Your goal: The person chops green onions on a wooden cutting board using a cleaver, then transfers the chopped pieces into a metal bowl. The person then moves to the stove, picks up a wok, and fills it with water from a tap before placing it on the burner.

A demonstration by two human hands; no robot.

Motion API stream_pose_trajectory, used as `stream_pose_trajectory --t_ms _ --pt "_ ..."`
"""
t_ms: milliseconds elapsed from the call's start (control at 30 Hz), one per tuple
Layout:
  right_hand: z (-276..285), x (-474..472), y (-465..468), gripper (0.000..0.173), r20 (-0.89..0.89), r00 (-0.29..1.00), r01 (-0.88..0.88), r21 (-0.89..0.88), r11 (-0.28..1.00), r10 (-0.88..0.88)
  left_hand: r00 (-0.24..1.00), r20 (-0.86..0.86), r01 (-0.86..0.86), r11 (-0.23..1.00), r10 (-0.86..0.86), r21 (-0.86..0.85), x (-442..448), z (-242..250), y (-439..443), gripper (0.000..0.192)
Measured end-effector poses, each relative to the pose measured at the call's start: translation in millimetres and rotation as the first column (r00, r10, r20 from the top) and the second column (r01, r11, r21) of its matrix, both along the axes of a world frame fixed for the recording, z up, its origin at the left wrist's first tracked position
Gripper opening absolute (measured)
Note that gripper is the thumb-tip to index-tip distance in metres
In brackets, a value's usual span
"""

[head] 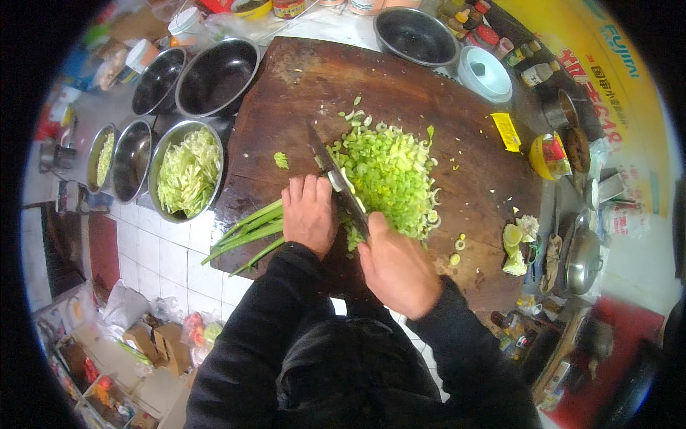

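Observation:
My right hand (pixel 399 263) grips the handle end of a kitchen knife (pixel 351 206), whose dark blade slants up and left, with pale slices clinging to it. Close to the blade's left side, my left hand (pixel 310 214) presses on a bunch of long green stalks (pixel 254 231), which look like scallions. Their ends reach past the left edge of the dark wooden cutting board (pixel 300 107). A wide pile of chopped green vegetable (pixel 388 179) lies right of the knife. The stalk ends under my left hand are hidden.
Left of the board stand a metal bowl of shredded cabbage (pixel 188 169) and several other metal bowls (pixel 217 78). Beyond it are a dark basin (pixel 416 37) and a light blue bowl (pixel 485 75). A yellow packet (pixel 505 132) and vegetable trimmings (pixel 514 246) lie on its right side.

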State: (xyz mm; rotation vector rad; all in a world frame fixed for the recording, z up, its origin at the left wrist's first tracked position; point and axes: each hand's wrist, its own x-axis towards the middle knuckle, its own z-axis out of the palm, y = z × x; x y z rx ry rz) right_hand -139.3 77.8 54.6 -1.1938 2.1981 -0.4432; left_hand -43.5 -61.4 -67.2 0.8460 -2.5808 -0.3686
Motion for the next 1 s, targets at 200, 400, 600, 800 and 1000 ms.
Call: stream_pose_trajectory --t_ms 200,400,600,800,1000 --pt "-40.7 3.5 -12.3 0.022 -0.052 0.995 0.077 -0.055 0.995 -0.08 1.0 0.017 -0.017 0.999 0.017 -0.029 -0.6 -1.9 0.3 0.022" --pt "5.5 -0.9 1.2 0.023 0.011 0.999 -0.037 -0.125 0.992 0.038 0.999 -0.052 0.019 0.999 -0.017 0.039 5.8 -1.6 -0.9 0.024" --pt "-30.5 9.3 -18.1 0.023 -0.069 0.997 0.011 -0.084 0.996 -0.017 0.999 -0.045 0.005 1.0 -0.006 -0.004 4.0 -2.2 -1.3 0.022" --pt "-14.4 -0.9 -4.9 0.024 -0.012 1.0 -0.003 -0.21 0.978 0.0 0.999 -0.038 0.0 1.0 0.0 0.005 4.7 -2.7 -1.5 0.02" --pt "-16.7 8.9 -15.7 0.023 -0.004 1.0 -0.008 -0.018 1.0 0.008 0.999 -0.052 -0.013 1.0 0.013 0.004 6.5 -8.0 -0.6 0.02"
